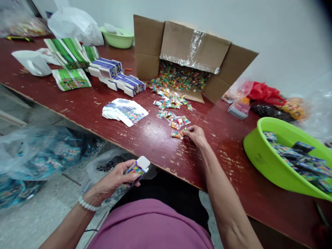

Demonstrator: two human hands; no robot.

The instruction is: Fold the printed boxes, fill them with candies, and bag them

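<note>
My left hand [123,175] is closed around a small purple printed carton [137,168], held in front of the table's edge; its white end flap stands up. Over the table, my right hand [195,134] pinches a small wrapped candy [183,131] at the near end of a loose trail of candies [178,121]. That trail runs back to a big cardboard box [197,45] lying on its side, with a mass of wrapped candies [181,76] inside. Left of the trail, a fanned stack of flat purple cartons [127,110] lies on the table.
Stacked purple cartons [129,84] and green cartons [71,79] stand at the back left, near a white mug [33,63]. On the right, a lime-green basin [255,152] holds filled packs. Plastic bags [52,152] lie on the floor at left.
</note>
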